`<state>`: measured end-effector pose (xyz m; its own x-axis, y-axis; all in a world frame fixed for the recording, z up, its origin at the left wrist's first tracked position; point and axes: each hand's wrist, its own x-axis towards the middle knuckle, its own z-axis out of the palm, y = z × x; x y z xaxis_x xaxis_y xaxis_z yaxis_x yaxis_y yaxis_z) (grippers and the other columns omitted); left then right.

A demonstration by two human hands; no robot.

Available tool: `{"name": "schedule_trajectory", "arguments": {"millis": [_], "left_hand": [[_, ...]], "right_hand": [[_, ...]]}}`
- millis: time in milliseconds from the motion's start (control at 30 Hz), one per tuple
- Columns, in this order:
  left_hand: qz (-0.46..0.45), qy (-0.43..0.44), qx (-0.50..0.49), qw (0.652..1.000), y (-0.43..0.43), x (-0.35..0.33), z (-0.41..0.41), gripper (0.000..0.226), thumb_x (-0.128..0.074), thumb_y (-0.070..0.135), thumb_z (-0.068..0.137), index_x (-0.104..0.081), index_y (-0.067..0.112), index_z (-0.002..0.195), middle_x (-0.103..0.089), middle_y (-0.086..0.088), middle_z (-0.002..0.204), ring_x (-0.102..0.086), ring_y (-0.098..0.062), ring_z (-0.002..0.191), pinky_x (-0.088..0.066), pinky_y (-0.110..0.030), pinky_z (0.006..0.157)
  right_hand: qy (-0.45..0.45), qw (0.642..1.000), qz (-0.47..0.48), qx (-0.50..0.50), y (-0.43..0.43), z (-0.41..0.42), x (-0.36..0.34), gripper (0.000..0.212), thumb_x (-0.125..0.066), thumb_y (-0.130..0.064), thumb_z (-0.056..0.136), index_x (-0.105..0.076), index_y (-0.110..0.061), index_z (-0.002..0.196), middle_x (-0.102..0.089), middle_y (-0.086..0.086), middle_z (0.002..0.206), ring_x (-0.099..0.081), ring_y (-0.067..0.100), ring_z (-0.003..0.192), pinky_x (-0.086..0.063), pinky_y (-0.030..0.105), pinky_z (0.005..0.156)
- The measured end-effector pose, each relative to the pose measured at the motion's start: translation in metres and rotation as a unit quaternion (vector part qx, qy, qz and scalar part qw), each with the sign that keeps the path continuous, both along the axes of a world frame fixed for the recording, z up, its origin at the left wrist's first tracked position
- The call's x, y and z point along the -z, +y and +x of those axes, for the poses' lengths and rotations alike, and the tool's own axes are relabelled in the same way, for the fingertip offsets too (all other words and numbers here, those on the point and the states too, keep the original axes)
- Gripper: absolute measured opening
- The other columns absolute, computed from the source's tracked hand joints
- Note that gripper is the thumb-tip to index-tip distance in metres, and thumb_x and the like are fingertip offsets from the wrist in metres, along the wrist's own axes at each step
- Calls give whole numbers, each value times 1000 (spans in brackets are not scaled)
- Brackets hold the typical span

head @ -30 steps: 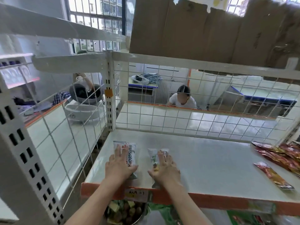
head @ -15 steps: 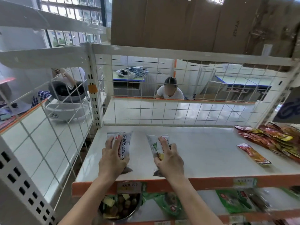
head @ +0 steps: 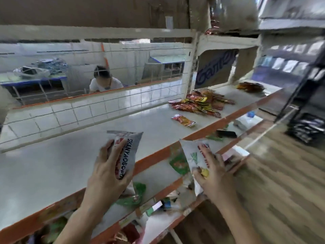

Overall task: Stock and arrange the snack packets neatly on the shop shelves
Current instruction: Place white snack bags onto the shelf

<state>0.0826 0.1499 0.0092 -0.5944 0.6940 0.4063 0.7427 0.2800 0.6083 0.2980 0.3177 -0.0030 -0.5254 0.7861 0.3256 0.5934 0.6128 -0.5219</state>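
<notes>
The left hand (head: 105, 173) grips a grey-and-white packet (head: 131, 147) with dark lettering down its face, fingers and thumb curled round its lower half; the packet stands roughly upright at the orange front edge of the white shelf (head: 61, 164), its top over the shelf surface; whether it touches the shelf cannot be told. The right hand (head: 216, 178) holds a white packet (head: 190, 154) with green and red print, fingers spread over its face and thumb tucked under; this one hangs in front of the front edge, off the shelf, above the lower shelf (head: 156, 178), where green packets (head: 177, 162) lie.

Toward the shelf's right back corner sits a pile of red and yellow packets (head: 200, 103); a single red packet (head: 182, 120) lies just in front of it, apart from it. A cardboard box (head: 214, 67) with blue lettering stands behind the pile; wire mesh (head: 88, 111) closes the shelf's back edge, and a person (head: 105, 81) shows through it. A wooden floor (head: 281, 191) lies to the right.
</notes>
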Motion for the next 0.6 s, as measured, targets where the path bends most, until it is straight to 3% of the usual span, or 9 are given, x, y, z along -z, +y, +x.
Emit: {"name": "schedule_trajectory", "arguments": {"millis": [67,200,400,600], "left_hand": [[-8,1,50,999,24,-2,21,85,-76,18,74,-30,38,143,-20,9,145,-39,-22,126,-51,-48,89],[-13,12,125,992,78,-8,69,85,-77,15,73,-32,34,143,-22,6,145,-38,-26,126,-46,-49,95],[-22,25,201,979,165,-14,157,82,-73,19,74,-31,37,142,-21,10,144,-42,-30,122,-55,-50,79],[-30,22,306,951,236,-4,243,81,-70,20,76,-27,41,142,-15,16,144,-35,-24,127,-48,-40,79]], "right_hand": [[-11,998,-14,58,5,44,-3,72,-58,-38,86,-6,-59,131,-32,5,143,-50,25,116,-50,34,77],[-30,984,-18,175,14,127,-8,65,-57,-34,87,-23,-46,140,-38,3,135,-58,27,92,-45,32,58],[0,957,-3,291,29,244,-11,68,-64,-24,81,-33,-36,141,-49,6,113,-56,30,83,-49,40,62],[8,914,-13,404,30,330,-7,69,-64,-22,82,-32,-36,141,-52,2,120,-56,28,82,-48,36,61]]}}
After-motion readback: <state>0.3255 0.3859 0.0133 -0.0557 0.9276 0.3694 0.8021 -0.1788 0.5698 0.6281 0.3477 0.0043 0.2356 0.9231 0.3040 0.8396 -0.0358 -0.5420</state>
